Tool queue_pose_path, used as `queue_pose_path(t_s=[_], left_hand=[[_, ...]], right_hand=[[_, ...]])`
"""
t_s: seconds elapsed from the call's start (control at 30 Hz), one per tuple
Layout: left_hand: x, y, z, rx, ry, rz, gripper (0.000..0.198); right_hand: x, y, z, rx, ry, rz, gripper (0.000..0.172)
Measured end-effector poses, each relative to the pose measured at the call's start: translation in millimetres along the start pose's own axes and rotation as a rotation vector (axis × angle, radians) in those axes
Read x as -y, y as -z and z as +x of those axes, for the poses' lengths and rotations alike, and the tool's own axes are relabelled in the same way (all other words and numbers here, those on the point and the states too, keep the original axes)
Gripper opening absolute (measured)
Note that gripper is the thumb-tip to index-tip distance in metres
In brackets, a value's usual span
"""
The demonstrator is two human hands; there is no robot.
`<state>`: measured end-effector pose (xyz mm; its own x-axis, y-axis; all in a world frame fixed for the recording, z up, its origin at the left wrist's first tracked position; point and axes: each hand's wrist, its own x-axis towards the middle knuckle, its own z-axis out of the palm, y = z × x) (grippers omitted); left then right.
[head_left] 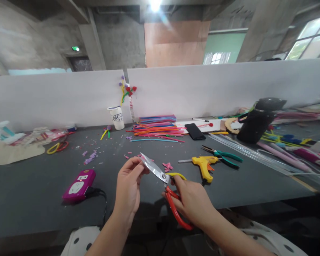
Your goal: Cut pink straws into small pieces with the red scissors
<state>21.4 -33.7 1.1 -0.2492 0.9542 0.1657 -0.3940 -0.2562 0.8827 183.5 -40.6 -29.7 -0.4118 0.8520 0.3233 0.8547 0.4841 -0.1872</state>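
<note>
My right hand (192, 201) grips the red and yellow handles of a pair of scissors (160, 174), whose steel blades point up and left. My left hand (128, 186) is pinched at the blade tips, thumb and fingers pressed together on something too small to make out. Both hands hover over the near edge of the dark grey table (37, 188). Small pink scraps (167, 166) lie on the table just beyond the blades.
A yellow glue gun (204, 165) and green-handled pliers (224, 156) lie to the right. A magenta power strip (79, 183) sits to the left. Farther back are a pile of coloured sticks (157, 129), a black phone (194, 131), a paper cup (117, 117) and a black kettle (256, 121).
</note>
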Motion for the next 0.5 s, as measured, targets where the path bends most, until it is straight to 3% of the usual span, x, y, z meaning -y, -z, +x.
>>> queue_pose_path(t_s=[0.5], left_hand=[[0.0,1.3,1.3,0.022,0.002,-0.062,0.005]], right_hand=[[1.1,-1.3,-0.4,-0.017,0.011,0.0,0.035]])
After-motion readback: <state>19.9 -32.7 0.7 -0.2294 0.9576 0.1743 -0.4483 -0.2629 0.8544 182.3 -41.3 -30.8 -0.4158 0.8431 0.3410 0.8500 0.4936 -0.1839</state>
